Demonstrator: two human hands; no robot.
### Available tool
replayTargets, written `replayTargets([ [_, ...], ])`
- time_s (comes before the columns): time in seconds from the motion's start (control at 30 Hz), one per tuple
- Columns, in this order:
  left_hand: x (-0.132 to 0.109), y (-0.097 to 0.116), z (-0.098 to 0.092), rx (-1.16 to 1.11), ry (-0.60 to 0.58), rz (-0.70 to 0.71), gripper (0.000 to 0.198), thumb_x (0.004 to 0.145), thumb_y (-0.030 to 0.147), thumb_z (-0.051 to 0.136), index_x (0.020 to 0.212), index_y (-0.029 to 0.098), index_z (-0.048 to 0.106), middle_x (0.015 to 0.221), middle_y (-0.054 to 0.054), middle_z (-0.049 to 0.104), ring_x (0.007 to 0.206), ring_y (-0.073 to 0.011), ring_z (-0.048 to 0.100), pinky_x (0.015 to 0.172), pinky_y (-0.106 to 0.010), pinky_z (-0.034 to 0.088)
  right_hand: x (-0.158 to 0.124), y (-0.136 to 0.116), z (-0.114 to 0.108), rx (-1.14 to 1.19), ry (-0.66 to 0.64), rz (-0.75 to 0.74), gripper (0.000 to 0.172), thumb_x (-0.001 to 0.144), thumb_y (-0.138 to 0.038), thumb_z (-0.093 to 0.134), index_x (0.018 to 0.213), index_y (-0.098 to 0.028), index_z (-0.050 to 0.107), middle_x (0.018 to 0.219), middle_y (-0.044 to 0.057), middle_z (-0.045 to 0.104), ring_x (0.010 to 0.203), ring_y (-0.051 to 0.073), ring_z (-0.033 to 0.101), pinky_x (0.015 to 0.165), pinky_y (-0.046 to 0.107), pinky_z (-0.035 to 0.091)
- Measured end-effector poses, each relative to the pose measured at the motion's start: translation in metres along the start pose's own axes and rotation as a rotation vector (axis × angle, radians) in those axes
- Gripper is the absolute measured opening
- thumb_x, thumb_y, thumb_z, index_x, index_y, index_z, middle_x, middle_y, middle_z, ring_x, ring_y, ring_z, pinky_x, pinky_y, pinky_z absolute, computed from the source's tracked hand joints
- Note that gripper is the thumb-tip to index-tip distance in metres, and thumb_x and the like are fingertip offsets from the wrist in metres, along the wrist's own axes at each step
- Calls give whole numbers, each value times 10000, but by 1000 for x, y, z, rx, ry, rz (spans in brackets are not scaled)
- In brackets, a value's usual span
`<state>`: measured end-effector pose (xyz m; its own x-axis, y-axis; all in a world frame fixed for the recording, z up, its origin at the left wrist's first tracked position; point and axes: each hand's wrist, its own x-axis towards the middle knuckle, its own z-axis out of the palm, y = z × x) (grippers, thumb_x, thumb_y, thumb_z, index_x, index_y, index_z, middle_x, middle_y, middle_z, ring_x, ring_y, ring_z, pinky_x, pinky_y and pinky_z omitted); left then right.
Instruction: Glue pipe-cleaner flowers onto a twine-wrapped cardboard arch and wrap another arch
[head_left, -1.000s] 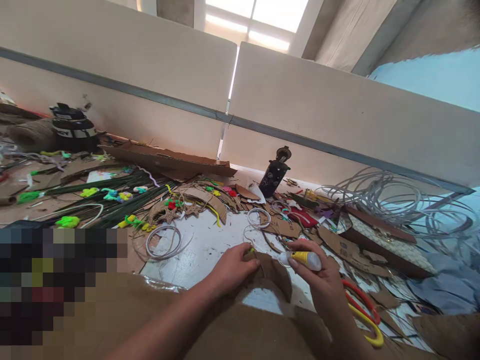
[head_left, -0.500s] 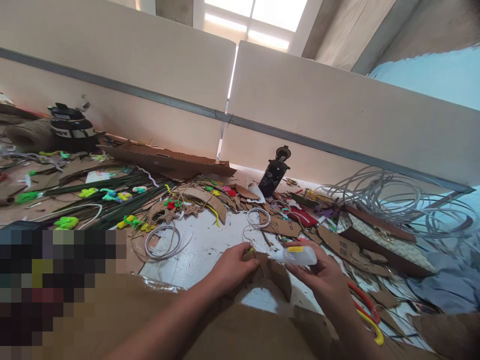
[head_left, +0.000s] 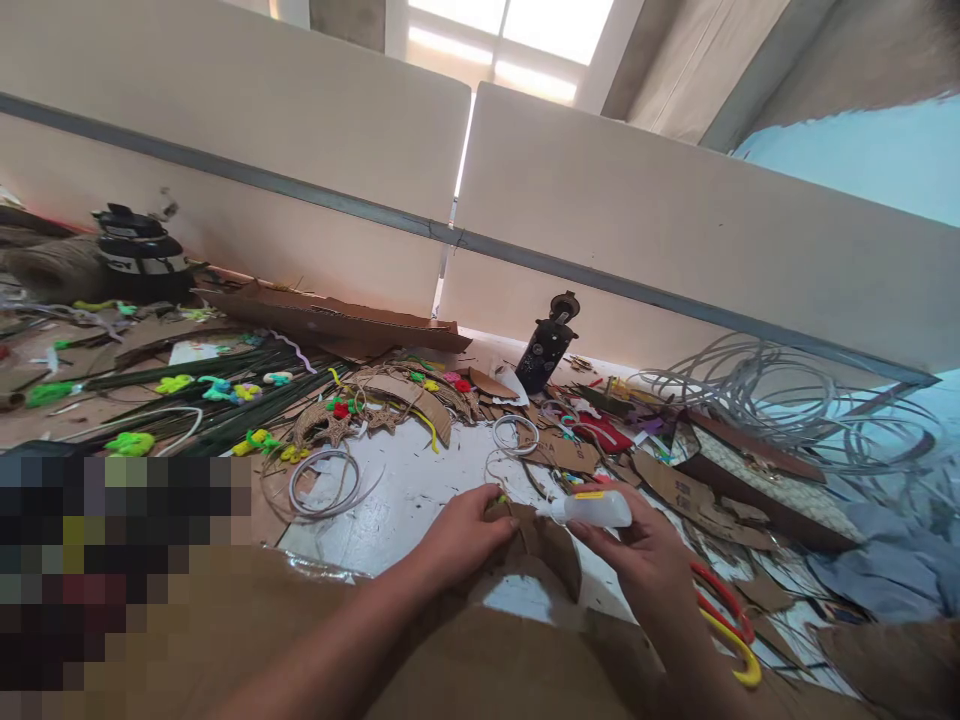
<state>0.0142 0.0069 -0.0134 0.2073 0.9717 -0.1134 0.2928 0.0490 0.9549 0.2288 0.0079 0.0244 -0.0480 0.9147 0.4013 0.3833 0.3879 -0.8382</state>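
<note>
A curved piece of brown cardboard (head_left: 551,553) is pinched in my left hand (head_left: 474,530), with the thumb lying across its upper side. A small bit of yellow-green shows by the left fingertips, too small to name. My right hand (head_left: 645,550) grips a clear squeeze bottle of glue (head_left: 600,509) with a yellow label and a white nozzle. The bottle lies nearly level, its nozzle pointing left at the cardboard's upper edge near my left thumb. Whether the tip touches the cardboard, I cannot tell.
Wire rings (head_left: 325,483) lie left of my hands. Twine-wrapped crescents (head_left: 319,425) and pipe-cleaner flowers (head_left: 131,443) are behind them. A black bottle (head_left: 545,352) stands at the back. Red and yellow curved handles (head_left: 727,610), a handbag (head_left: 757,490) and coiled wire (head_left: 780,400) are to the right.
Almost nothing differs. The glue bottle and my right hand have shifted very slightly left; my left hand and the cardboard hold still.
</note>
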Motion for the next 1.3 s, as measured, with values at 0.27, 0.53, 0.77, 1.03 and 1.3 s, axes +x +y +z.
replayTargets([
  [0.27, -2, 4, -1, -2, -3, -9, 194, 791, 346, 571, 899, 193, 623, 819, -27, 685, 741, -179, 596, 622, -256, 397, 3, 16, -6, -56, -47, -36, 307, 755, -444, 820, 959, -221, 765, 969, 78, 717, 836, 257, 660, 748, 350, 542],
  [0.53, -1, 0, 0, -34, -15, 12, 178, 791, 328, 573, 895, 191, 622, 826, -29, 687, 744, -175, 594, 625, -253, 398, 2, 11, -5, -68, -52, -50, 262, 779, -430, 806, 934, -223, 762, 985, 82, 708, 880, 268, 649, 755, 359, 531],
  [0.77, -1, 1, 0, -16, -6, 14, 177, 783, 321, 572, 892, 192, 624, 830, -25, 682, 763, -182, 594, 631, -257, 388, 2, 10, -4, -70, -40, -54, 238, 772, -418, 811, 913, -232, 766, 952, 67, 713, 874, 268, 651, 729, 345, 525],
  [1.03, -2, 4, 0, 7, 0, 5, 139, 773, 315, 564, 839, 197, 594, 762, -5, 642, 710, -168, 563, 608, -254, 368, 0, 7, -2, -89, -23, -70, 219, 780, -422, 804, 888, -235, 765, 921, 57, 708, 836, 255, 642, 730, 346, 509],
  [1.3, -2, 4, -1, 33, 4, 19, 129, 774, 300, 562, 837, 193, 598, 765, -6, 639, 719, -169, 565, 597, -252, 362, -1, 4, 0, -65, -10, -83, 176, 790, -402, 793, 862, -243, 772, 919, 59, 710, 842, 258, 634, 752, 363, 514],
])
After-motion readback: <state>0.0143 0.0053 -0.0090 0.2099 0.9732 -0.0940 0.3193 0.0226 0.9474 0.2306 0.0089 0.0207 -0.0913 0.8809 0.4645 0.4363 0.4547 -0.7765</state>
